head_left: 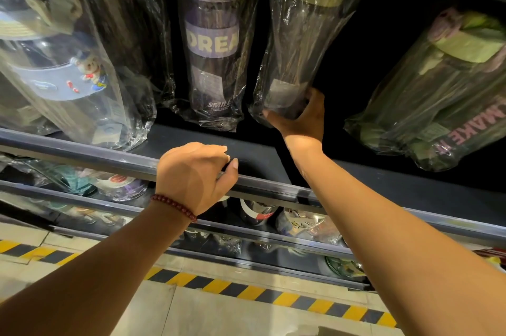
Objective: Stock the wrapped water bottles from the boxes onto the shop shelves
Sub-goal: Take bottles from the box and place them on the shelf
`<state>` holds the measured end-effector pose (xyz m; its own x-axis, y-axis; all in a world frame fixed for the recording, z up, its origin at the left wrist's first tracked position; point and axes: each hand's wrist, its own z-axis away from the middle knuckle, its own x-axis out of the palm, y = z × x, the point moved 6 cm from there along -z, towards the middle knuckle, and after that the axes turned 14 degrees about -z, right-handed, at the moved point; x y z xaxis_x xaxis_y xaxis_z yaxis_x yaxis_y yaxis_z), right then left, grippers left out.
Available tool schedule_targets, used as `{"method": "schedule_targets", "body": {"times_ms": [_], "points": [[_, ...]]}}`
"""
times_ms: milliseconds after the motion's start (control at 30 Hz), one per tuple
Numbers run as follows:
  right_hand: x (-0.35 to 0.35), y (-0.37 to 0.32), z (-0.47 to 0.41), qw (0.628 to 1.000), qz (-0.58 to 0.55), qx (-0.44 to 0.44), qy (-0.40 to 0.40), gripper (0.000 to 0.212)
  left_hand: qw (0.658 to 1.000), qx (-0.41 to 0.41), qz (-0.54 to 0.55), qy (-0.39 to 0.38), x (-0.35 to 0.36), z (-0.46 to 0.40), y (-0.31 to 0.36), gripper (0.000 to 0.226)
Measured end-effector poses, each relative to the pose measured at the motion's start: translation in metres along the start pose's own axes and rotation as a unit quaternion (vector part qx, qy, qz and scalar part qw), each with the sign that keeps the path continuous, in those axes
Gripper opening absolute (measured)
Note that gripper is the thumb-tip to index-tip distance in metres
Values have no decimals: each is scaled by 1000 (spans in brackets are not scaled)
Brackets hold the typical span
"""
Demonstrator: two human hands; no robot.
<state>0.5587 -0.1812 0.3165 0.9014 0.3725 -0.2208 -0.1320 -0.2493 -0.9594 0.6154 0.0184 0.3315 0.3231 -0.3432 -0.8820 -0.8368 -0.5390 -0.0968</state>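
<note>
Right hand point(299, 116) cups the base of the green-lidded wrapped bottle point(298, 42) standing on the top shelf point(262, 160); left hand point(193, 175) curls over the shelf rail point(82, 150); slick, crinkly film over a rigid body, so grip low, firmly.

Both arms are stretched up and forward, bare to the elbow at least. Left hand point(195, 175) is knuckles-up with the fingers curled over and the thumb tucked under – a proper hooked grip – and there's a red bead bracelet point(174, 205) on that wrist. Right hand point(297, 119) reaches further in, thumb and fingers spread wide and cupping – wrist straight.
</note>
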Motion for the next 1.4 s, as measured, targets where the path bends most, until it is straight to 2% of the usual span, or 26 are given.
{"method": "schedule_targets", "body": {"times_ms": [267,333,433,633,733,767,800,867,900,933,967,1000,1033,1100,1133,1167,1233,1400], "points": [[-56,-16,30,1000,2,2,6,77,1000,1,1,-25,-1,0,0,55],[-83,-17,35,999,7,19,30,66,999,2,12,-39,1,0,0,56],[-127,-12,35,992,48,61,95,33,999,0,18,-45,-1,-1,2,55],[-172,-6,27,970,77,111,202,26,997,6,-1,-71,-3,-1,5,54],[-179,1,21,961,141,136,195,21,996,8,-16,-88,0,-2,7,56],[-178,0,21,961,136,134,198,11,996,9,-19,-91,1,-1,7,56],[-181,0,23,961,123,119,217,15,995,9,-21,-97,2,-1,6,57],[-182,-6,28,961,15,92,260,41,993,2,-25,-115,3,-1,5,60],[-179,-4,26,956,-87,105,259,46,992,-3,-29,-123,4,-1,4,61],[-170,-2,23,937,-232,123,229,47,991,-5,-34,-130,5,-1,4,62],[-158,0,20,893,-384,137,189,48,990,-7,-38,-138,6,-1,4,62],[-154,8,16,860,-452,146,185,52,989,-7,-41,-144,7,-2,5,62],[-153,10,12,881,-417,139,178,67,988,-8,-44,-147,7,-2,5,62],[-151,13,3,955,-236,109,146,114,988,-10,-48,-148,7,-2,4,62],[-150,15,-4,977,-135,97,132,127,988,-11,-49,-145,7,-2,4,63],[-150,20,-11,984,-58,102,132,130,989,-13,-50,-142,6,-3,4,64],[-156,25,-25,983,32,103,149,123,989,-15,-48,-137,6,-2,4,64],[-166,25,-34,976,96,109,159,98,992,-14,-33,-119,5,0,3,64]]}}
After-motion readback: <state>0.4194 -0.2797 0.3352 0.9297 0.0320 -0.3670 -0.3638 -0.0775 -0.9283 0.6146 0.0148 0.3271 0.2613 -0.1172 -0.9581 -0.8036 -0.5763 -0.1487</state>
